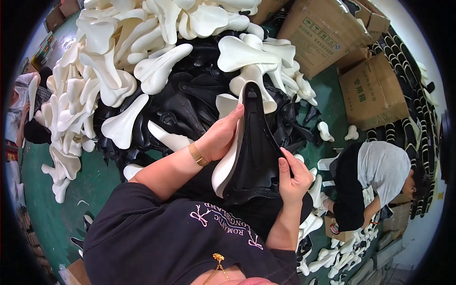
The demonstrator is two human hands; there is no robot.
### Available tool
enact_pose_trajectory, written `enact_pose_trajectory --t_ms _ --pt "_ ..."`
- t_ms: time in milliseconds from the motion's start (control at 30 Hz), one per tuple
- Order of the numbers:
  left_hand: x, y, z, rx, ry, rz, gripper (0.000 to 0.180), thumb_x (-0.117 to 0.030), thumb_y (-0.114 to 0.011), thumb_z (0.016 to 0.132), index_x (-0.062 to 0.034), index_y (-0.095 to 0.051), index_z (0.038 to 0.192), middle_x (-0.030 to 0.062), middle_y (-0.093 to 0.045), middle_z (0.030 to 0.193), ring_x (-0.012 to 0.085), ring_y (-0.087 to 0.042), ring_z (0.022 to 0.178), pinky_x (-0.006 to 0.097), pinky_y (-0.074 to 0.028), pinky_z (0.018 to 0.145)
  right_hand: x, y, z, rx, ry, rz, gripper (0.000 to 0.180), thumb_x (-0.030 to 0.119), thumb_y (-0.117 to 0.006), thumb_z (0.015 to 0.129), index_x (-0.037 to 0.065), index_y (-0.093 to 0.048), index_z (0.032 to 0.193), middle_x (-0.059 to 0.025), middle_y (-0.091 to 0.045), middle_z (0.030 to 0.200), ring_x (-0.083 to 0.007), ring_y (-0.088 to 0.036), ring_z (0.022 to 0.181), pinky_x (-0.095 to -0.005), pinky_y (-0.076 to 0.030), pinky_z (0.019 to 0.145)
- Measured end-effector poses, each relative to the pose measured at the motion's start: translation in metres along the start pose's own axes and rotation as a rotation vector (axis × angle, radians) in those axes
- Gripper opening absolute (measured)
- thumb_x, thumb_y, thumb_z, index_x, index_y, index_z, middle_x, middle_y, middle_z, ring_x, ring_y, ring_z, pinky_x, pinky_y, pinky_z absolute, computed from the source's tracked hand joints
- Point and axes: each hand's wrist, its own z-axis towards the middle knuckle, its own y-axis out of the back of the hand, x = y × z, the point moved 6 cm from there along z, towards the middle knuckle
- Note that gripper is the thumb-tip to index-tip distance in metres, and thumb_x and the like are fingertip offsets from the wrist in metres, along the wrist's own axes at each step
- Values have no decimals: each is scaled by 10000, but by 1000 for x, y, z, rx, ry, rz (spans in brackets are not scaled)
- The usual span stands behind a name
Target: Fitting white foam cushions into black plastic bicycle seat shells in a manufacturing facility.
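Note:
In front of my chest, a black plastic bicycle saddle shell [259,164] stands with its narrow nose pointing away from me. Against its left side lies a white foam saddle pad [227,172], partly hidden behind the shell. My left hand [222,137] is closed round the pad and shell near the nose, its fingers mostly out of sight behind them. On the other side, my right hand [294,178] pinches the shell's right edge between thumb and fingers. Beyond my hands, more black saddle shells [187,102] lie in a heap.
White foam pads [102,71] are piled at the far left and over the black heap. Cardboard boxes [373,92] stand at the far right on the green floor [40,190]. A person [380,166] in a grey top bends over more white pads at right. Another person sits at far left.

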Motion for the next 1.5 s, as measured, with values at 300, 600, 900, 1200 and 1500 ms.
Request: enact_pose_trajectory --t_ms 300,600,900,1200,1500 --pt "1 -7 1 47 -112 268 296 -175 -597 924 -26 -515 1166 76 -641 1054 161 -641 925 304 -528 835 -9 -12 -3 -30 37 -75 166 59 -703 800 60 -719 965 -51 -467 650 -197 -467 596 -300 -389 561" --pt "4 17 16 -11 -22 135 266 15 -639 800 20 -535 1044 100 -651 885 176 -676 745 289 -578 683 -30 -37 -11 -113 -21 -122 210 121 -745 763 139 -744 972 -13 -431 716 -189 -435 692 -295 -371 639" --pt "6 30 16 -69 19 140 348 49 -612 802 21 -509 1134 128 -647 935 209 -683 771 317 -597 699 -35 -43 -10 -106 13 -178 226 126 -758 746 172 -747 967 -11 -443 720 -194 -427 686 -302 -374 617" --pt "5 45 19 -130 13 171 256 12 -565 847 43 -574 1101 151 -666 990 235 -686 831 344 -589 752 -51 -43 -13 -45 19 -166 309 193 -761 772 163 -712 1076 -16 -494 798 -175 -466 745 -287 -411 668" --pt "1 49 19 -132 -25 112 325 -27 -527 862 78 -535 1170 229 -628 1093 300 -645 975 404 -525 897 -74 -73 -68 134 -932 1299 482 167 -669 881 -57 -507 1275 -103 -625 1155 -157 -576 1051 -271 -429 927"
